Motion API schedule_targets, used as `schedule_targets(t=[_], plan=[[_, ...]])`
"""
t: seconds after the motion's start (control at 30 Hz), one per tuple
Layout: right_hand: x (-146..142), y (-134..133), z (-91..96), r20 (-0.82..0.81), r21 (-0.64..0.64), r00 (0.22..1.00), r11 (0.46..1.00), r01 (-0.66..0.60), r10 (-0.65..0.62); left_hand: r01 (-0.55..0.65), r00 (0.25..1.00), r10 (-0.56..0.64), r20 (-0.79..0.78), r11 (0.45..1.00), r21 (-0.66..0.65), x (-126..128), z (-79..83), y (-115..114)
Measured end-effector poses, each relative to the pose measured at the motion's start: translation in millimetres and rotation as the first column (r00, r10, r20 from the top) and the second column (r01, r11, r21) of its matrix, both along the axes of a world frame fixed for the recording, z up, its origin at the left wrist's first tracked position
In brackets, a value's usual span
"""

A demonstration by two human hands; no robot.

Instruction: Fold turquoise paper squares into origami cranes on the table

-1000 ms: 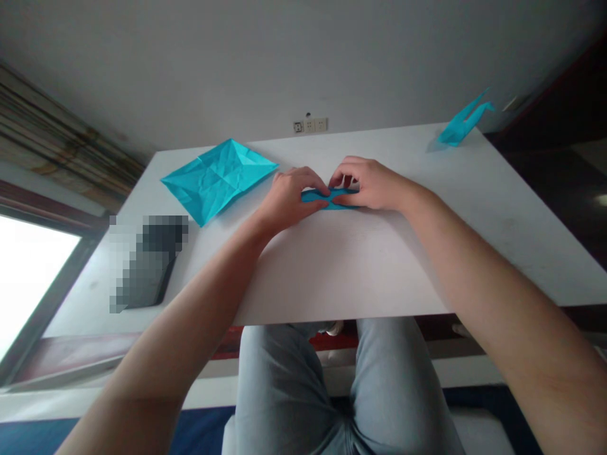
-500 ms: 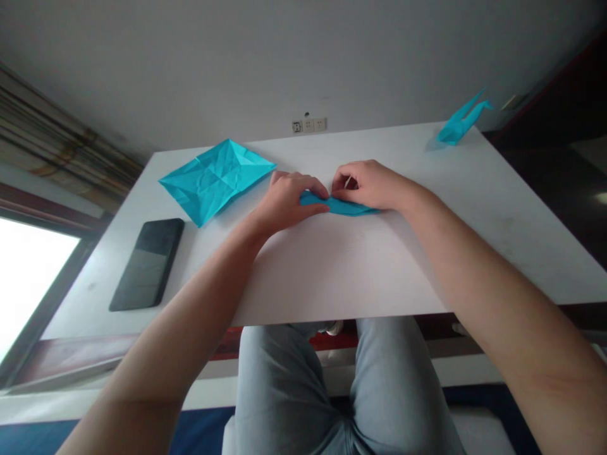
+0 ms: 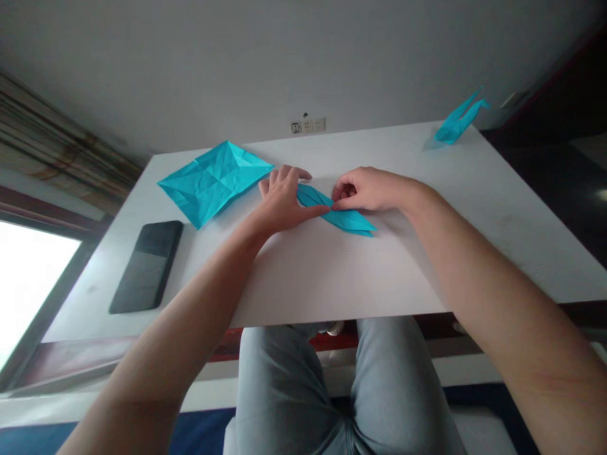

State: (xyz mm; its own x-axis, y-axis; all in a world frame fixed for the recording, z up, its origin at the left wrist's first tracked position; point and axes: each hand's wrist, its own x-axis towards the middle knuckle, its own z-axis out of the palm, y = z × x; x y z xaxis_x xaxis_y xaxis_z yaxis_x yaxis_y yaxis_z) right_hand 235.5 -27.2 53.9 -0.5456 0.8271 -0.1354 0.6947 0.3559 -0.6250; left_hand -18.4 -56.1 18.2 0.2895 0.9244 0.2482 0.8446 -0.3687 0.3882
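Left hand (image 3: 283,201): ours, fingers spread, thumb pressed down along the strip
Right hand (image 3: 367,189): ours, fingers curled, pinching the strip near its middle
Narrow folded turquoise paper strip (image 3: 348,218): lying slantwise on the table, between our hands
White rectangular table (image 3: 379,272): under everything here
Creased turquoise paper square (image 3: 213,183): flat, just beside our left hand
Turquoise origami crane (image 3: 455,126): at the far right corner
Black rectangular slab (image 3: 147,266): near the table's left edge
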Motion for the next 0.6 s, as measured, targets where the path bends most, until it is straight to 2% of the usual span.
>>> schedule_targets(t=[0.1, 0.2, 0.3, 0.43, 0.53, 0.6], plan=[[-3, -5, 3.2, -0.004, -0.057, 1.000, 0.998, 0.024, -0.024, -0.057, 0.998, 0.057, -0.016, 0.998, -0.023, 1, -2.4, 1], [-4, -6, 2.5, -0.070, -0.075, 0.996, 0.996, 0.053, -0.058, -0.113, 0.992, 0.113, 0.048, 0.994, 0.007, 0, -10.3, 3], [-2, -3, -1.7, -0.193, -0.036, 0.977, 0.996, 0.085, -0.090, -0.156, 0.978, 0.145, 0.150, 0.985, 0.068, -2, -22.6, 8], [-2, 3, -7.4, -0.396, 0.005, 0.916, 0.998, 0.068, -0.060, -0.177, 0.943, 0.126, 0.308, 0.974, 0.142, -6, -38.0, 18], [-5, 5, -8.8, -0.567, 0.031, 0.820, 0.994, 0.108, -0.072, -0.129, 0.860, 0.039, 0.509, 0.981, 0.143, -4, -39.3, 26], [-9, 6, -8.9, -0.665, 0.042, 0.741, 0.986, 0.159, -0.091, -0.040, 0.750, -0.057, 0.659, 0.991, 0.131, 0, -32.4, 27]])
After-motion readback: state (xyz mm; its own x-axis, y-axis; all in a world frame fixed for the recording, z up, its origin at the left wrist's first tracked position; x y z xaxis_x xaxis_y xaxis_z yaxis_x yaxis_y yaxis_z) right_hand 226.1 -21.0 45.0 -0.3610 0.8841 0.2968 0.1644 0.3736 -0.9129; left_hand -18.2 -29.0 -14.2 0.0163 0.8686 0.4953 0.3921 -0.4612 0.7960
